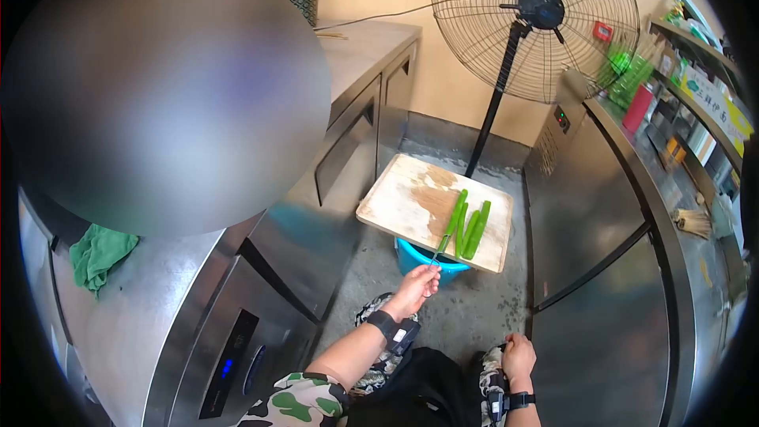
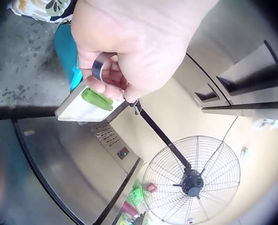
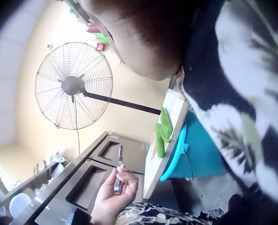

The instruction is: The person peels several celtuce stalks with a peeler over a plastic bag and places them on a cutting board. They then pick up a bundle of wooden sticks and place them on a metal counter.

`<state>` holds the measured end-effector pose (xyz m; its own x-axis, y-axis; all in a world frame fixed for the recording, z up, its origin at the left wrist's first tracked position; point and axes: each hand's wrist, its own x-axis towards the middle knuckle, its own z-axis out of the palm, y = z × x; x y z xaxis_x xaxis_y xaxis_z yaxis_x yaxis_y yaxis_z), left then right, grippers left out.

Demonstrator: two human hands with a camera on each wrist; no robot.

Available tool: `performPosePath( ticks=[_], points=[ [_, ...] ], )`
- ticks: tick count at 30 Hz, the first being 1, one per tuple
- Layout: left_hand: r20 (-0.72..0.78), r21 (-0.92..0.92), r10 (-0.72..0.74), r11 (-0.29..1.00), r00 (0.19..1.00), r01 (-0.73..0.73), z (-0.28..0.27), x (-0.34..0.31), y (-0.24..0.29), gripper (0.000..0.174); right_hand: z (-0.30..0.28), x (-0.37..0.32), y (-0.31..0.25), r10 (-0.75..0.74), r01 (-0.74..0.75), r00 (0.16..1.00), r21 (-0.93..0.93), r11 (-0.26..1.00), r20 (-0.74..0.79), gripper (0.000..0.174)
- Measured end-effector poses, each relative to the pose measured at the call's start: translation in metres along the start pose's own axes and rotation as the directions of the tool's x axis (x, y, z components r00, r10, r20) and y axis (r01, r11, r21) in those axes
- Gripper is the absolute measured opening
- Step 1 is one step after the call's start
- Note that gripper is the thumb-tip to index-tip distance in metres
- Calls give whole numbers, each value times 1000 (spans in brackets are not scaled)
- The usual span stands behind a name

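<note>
A slim metal tool (image 3: pixel 119 164), perhaps a peeler, is gripped in my left hand (image 1: pixel 415 289) near the board's front edge; its handle loops inside the curled fingers in the left wrist view. The wooden cutting board (image 1: pixel 395 205) lies tilted across a blue bucket (image 1: pixel 431 262). On the board's right half are several long green vegetables (image 1: pixel 477 229), and the tool's tip overlaps the leftmost one in the head view; whether they touch I cannot tell. My right hand (image 1: pixel 519 357) rests on the right knee, fingers loosely curled, with nothing visible in it.
Behind the board stands a large fan (image 1: pixel 541 6) on a black pole. Steel cabinets flank the narrow floor (image 1: pixel 474 332), and a green cloth (image 1: pixel 101 253) lies on the left counter. The right counter holds a red bottle (image 1: pixel 637 107) and a bundle of sticks (image 1: pixel 692 223).
</note>
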<state>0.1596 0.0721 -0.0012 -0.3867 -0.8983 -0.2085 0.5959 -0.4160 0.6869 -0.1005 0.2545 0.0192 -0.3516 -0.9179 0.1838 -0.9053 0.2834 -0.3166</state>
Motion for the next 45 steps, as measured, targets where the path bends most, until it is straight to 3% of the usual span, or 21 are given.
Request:
performPosePath(
  ticks=[4,5,6,7,9,10,12,15,16,20,21,23,24,27,28,29,32,35,39,41,45],
  points=[
    [8,-66,24,998,1000,-23,-2,-6,5,17,14,5,10,12,-12,1000,6,1000,13,16],
    [41,-47,45,998,998,-43,-4,-8,9,19,0,5,-2,66,-69,993,30,997,93,21],
    [36,-76,63,995,997,-60,0,-12,13,20,2,4,3,-2,2,993,0,1000,122,24],
    [69,-115,65,992,995,-57,-7,-7,10,25,2,1,8,-60,58,997,64,996,39,24],
    [109,-156,73,986,991,-55,-5,-8,15,25,8,3,10,31,-22,985,-52,998,172,21],
    [69,-68,70,996,995,-65,-3,-7,16,31,11,3,13,0,7,985,-41,999,171,21],
    [73,-54,68,996,995,-64,-8,1,11,36,-6,0,-1,75,-76,981,1,997,178,23],
    [-26,86,-4,996,1000,6,12,-7,16,36,-1,-2,-2,37,-26,990,-80,996,137,23],
    [18,131,-47,990,999,44,9,-3,13,33,-2,-1,-7,17,-6,993,-94,996,117,22],
    [179,327,-197,936,964,130,27,-6,1,29,-5,5,-22,-12,45,958,-109,993,285,27],
    [212,331,-237,930,948,159,30,-5,-2,31,-13,7,-34,-46,73,938,-67,995,344,34],
    [257,327,-293,923,921,203,36,-7,-8,36,22,8,-42,-196,148,957,220,964,214,42],
    [278,319,-306,923,911,213,38,-6,-12,38,42,10,-49,-239,147,952,397,906,192,50],
    [297,300,-321,926,899,231,41,-5,-19,39,51,15,-79,-135,-267,881,712,649,454,30],
    [302,289,-314,930,900,228,41,-4,-22,39,62,13,-85,-108,-406,842,752,520,529,25],
    [306,278,-309,934,900,226,40,-3,-24,39,81,13,-82,-102,-441,870,854,276,482,14],
    [332,302,-340,922,880,242,46,-7,-23,39,74,11,-71,-113,-556,817,824,111,566,17],
    [378,341,-371,908,848,244,48,-5,-25,39,55,5,-66,-102,-606,788,794,41,607,18],
    [372,412,-400,880,838,238,45,-5,-26,38,50,7,-66,-118,-557,820,829,57,559,19],
    [320,381,-376,892,870,245,48,-8,-24,37,31,7,-69,-145,-540,825,838,82,546,20],
    [260,329,-321,916,911,229,51,-12,-14,36,-50,16,-52,-97,-391,901,887,245,423,16]
  ],
)
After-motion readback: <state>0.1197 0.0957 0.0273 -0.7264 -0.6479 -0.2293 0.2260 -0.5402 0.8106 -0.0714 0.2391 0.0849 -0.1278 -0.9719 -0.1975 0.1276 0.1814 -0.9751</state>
